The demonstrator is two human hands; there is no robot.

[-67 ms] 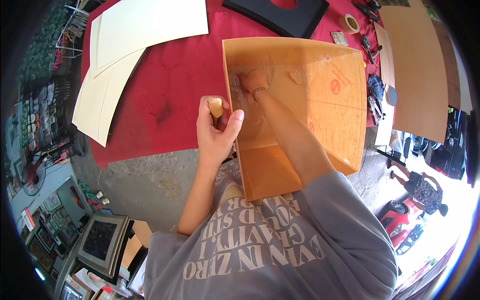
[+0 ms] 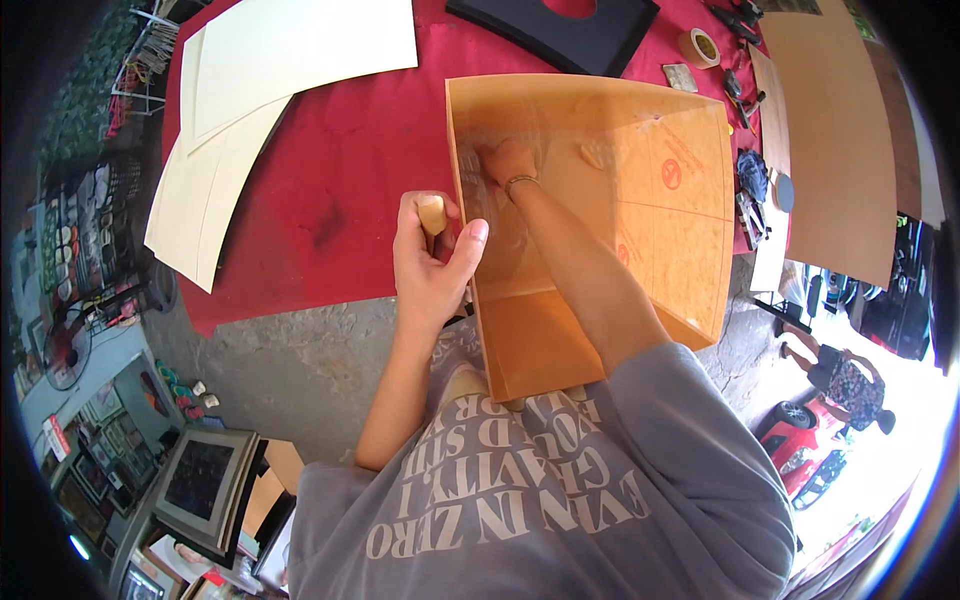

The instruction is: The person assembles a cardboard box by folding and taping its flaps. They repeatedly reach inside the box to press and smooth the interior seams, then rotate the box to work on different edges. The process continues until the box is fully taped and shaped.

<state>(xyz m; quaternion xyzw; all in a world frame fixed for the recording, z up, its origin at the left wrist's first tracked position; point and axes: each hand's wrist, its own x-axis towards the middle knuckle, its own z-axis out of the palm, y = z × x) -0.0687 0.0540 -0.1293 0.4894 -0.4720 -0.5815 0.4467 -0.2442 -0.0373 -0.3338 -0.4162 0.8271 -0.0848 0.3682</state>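
Note:
An open-fronted box of glossy orange-brown sheet (image 2: 670, 240) stands at the table's near edge, partly over my lap. My left hand (image 2: 430, 260) is closed around a light wooden handle (image 2: 432, 214), seen end-on, beside the box's left wall. The rest of that tool is hidden in the grip. My thumb points up along the outside of that wall. My right hand (image 2: 508, 162), with a bracelet at the wrist, reaches inside the box to the inner face of the same wall. Its fingers are hard to make out there, and reflections show on the shiny panels.
The table has a red cloth (image 2: 330, 190). Cream sheets (image 2: 300, 45) lie at the far left, a black panel with a round hole (image 2: 550, 35) at the back. A tape roll (image 2: 698, 47) and tools line the right edge. Framed pictures (image 2: 200, 485) stand lower left; a person (image 2: 848, 385) is outside right.

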